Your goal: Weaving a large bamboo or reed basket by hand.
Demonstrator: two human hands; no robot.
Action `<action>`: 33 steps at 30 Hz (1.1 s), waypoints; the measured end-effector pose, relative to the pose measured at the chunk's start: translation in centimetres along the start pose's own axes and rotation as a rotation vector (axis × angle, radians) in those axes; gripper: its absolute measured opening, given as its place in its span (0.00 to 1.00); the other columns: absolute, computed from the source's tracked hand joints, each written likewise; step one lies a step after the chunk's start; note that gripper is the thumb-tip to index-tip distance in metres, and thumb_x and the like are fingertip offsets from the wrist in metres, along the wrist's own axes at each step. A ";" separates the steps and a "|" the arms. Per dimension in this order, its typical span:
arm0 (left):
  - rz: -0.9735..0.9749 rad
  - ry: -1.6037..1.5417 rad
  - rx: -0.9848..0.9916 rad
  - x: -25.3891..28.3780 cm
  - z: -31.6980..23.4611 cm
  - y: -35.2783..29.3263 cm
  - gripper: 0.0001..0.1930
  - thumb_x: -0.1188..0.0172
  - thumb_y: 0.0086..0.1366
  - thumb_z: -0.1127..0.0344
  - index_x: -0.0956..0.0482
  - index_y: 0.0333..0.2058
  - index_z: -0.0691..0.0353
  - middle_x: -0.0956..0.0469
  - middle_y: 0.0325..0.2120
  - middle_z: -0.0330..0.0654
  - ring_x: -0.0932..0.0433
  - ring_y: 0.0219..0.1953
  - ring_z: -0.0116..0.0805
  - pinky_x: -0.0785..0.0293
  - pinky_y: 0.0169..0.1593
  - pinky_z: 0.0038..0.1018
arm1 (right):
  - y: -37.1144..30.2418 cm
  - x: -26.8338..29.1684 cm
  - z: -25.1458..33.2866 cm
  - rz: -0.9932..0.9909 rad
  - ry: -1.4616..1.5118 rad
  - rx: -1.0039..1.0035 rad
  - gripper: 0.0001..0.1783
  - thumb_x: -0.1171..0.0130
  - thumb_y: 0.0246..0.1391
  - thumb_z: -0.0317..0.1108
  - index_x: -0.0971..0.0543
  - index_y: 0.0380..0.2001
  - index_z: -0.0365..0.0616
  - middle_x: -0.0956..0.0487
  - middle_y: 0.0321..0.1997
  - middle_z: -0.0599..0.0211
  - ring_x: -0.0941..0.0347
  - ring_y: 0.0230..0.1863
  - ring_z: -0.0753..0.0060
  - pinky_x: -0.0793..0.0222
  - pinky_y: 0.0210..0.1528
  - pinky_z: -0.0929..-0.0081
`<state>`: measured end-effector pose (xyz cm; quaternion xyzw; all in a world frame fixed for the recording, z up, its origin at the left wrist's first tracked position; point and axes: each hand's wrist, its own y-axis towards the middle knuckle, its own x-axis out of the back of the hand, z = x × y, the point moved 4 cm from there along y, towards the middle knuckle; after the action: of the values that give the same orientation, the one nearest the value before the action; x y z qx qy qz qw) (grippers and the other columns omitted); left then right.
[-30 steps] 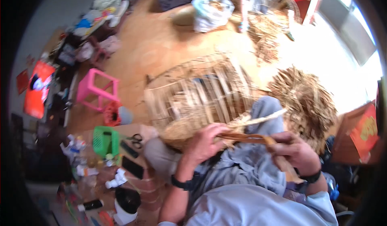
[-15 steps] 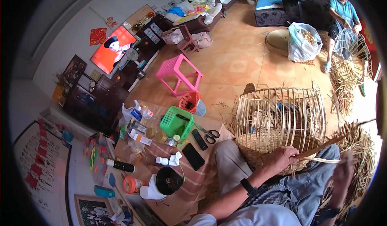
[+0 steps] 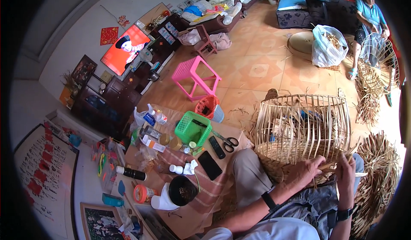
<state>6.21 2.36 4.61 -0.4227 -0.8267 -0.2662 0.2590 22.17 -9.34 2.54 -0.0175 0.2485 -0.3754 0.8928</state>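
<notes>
A partly woven basket [image 3: 274,156] lies across my lap, its lower band a dense braid and its bare upright ribs standing above. My left hand [image 3: 307,169] is closed at the near side of the weave, pinching a flat, dry straw strip [image 3: 329,166]. Beside it, my right hand [image 3: 345,173] has its fingers pressed together on the same strip, whose pale end pokes out to the right. Inside the basket, loose fibre and something blue show between the ribs. Both fingertips are partly hidden by the strands.
A large straw bundle [image 3: 376,175] lies at my right. On the low table to my left stand a green plastic basket [image 3: 192,128], scissors [image 3: 230,144], a phone [image 3: 209,165] and a black bowl [image 3: 182,190]. Beyond are a pink stool [image 3: 195,75] and another person [image 3: 370,21] with a basket frame.
My right hand, blurred and farther right before, has come in beside my left and now grips the strip. The long strip that stuck out to the upper right is drawn in between the hands.
</notes>
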 end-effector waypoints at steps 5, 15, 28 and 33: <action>-0.049 0.554 -0.183 -2.9 -2.8 -1.9 0.36 0.40 0.65 0.66 0.42 0.68 0.74 0.22 0.42 0.51 0.23 0.42 0.46 0.28 0.54 0.42 | 1.9 -0.1 1.7 0.000 -0.128 0.016 0.04 0.39 0.66 0.32 0.24 0.36 0.49 0.32 0.20 0.82 0.42 0.16 0.91 0.51 0.17 0.87; 0.167 1.216 -0.025 -5.7 -3.3 -0.6 0.29 0.49 0.66 0.61 0.32 0.63 0.72 0.26 0.35 0.42 0.26 0.38 0.37 0.30 0.48 0.43 | 4.2 -4.2 1.6 0.291 -0.634 0.134 0.05 0.37 0.60 0.24 0.20 0.39 0.37 0.21 0.27 0.70 0.23 0.29 0.79 0.26 0.31 0.76; 0.052 0.988 -0.141 -5.2 -1.1 -1.2 0.10 0.47 0.62 0.65 0.24 0.40 0.61 0.29 0.31 0.43 0.28 0.38 0.38 0.34 0.41 0.34 | 2.4 -5.8 0.7 0.236 -1.300 0.598 0.17 0.43 0.45 0.17 0.27 0.41 0.39 0.21 0.36 0.45 0.22 0.36 0.37 0.27 0.35 0.52; -0.001 0.874 -0.167 -4.8 -0.9 -1.6 0.16 0.48 0.63 0.65 0.24 0.47 0.67 0.27 0.37 0.48 0.27 0.44 0.42 0.31 0.49 0.37 | 1.9 -5.0 0.5 0.222 -1.046 0.507 0.20 0.42 0.48 0.15 0.28 0.46 0.39 0.21 0.33 0.52 0.22 0.31 0.51 0.27 0.34 0.61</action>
<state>7.54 -1.71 1.71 -0.2894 -0.6155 -0.4860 0.5488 20.72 -4.66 4.71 0.0399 -0.3219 -0.2688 0.9069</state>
